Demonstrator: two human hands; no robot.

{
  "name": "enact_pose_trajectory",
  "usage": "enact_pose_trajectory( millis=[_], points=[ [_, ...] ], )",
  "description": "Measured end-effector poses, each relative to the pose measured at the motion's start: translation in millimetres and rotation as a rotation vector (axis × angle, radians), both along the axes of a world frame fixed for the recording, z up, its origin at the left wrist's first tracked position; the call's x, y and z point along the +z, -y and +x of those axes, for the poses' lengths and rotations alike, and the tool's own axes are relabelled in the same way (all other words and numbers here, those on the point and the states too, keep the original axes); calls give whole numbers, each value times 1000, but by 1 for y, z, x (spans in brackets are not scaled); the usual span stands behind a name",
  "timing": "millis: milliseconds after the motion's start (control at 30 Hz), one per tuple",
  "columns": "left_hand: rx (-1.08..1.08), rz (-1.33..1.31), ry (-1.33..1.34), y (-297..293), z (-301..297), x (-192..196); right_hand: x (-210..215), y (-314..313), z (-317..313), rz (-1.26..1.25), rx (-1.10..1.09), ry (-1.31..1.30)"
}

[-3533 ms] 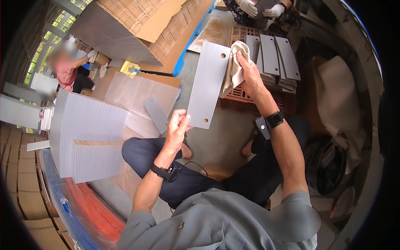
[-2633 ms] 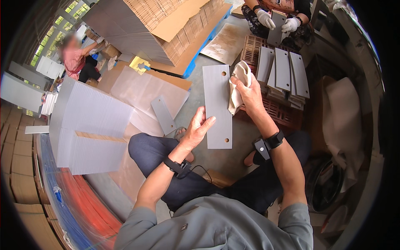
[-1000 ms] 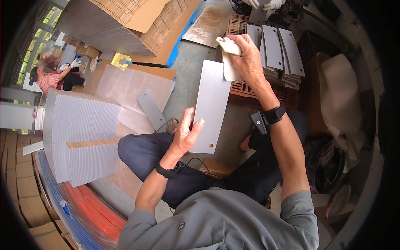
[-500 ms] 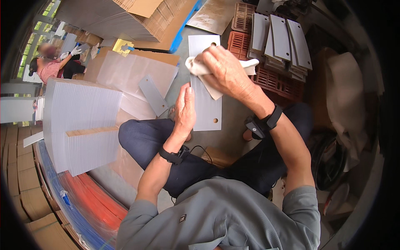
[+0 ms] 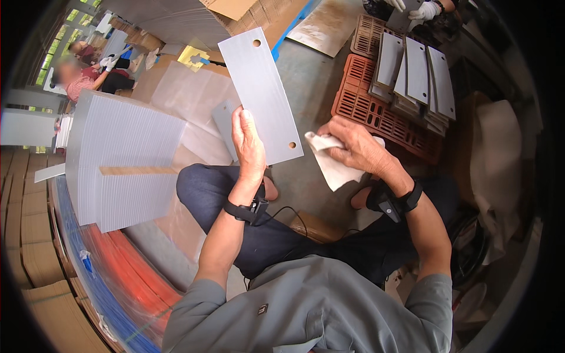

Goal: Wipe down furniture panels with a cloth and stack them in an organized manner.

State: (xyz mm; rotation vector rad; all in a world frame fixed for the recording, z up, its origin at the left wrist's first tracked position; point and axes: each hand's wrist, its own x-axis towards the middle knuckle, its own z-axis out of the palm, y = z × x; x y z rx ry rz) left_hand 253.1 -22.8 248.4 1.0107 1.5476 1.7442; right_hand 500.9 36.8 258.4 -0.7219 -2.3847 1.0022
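My left hand grips a flat grey rectangular panel by its left long edge. The panel is tilted, its far end leaning left, with a round hole near each of the two right corners. My right hand is closed around a white cloth, apart from the panel and to its right. Behind my left hand, another grey panel lies partly hidden on the brown sheet.
Grey panels lie piled on an orange plastic crate at the right. A tall stack of panels stands at the left. Cartons line the far left. Gloved hands show at the top right; people sit at the upper left.
My right hand has drawn the cloth off the panel, down and to the right. My left hand has lifted and tilted the panel leftward. The view has shifted slightly.
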Motion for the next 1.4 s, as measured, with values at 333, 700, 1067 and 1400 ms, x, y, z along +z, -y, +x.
enact_pose_trajectory(
  millis=[333,700,1067,1400],
  points=[
    [12,115,-229,0,30,9,5,2,-54,-769,-266,-327],
    [-6,153,-195,1,29,25,-5,16,-54,-791,-158,-520],
    [-10,197,-251,3,29,25,5,15,-61,-874,-248,-500],
    [2,176,-224,2,26,28,2,9,-54,-925,-132,-585]
  ],
)
